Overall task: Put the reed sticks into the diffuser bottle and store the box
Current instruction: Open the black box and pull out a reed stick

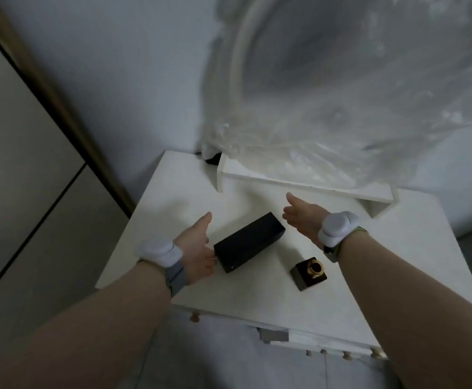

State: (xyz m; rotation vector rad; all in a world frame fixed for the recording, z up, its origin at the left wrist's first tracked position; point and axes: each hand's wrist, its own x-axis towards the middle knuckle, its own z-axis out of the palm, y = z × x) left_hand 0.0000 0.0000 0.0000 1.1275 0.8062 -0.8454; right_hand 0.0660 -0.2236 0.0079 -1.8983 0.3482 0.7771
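A long black box [248, 241] lies flat on the white table top [257, 290], closed. A small square black diffuser bottle [308, 273] with a gold neck stands to its right, nearer the front edge. My left hand [198, 245] is open at the box's left end, fingertips touching or nearly touching its near corner. My right hand [302, 217] hovers open just right of the box's far end, fingers spread, holding nothing. No reed sticks are visible.
A low white shelf riser [308, 186] stands at the table's back, with a round mirror wrapped in clear plastic [341, 94] on it. Small drawer knobs [194, 317] show below the front edge. A wall and door frame are on the left.
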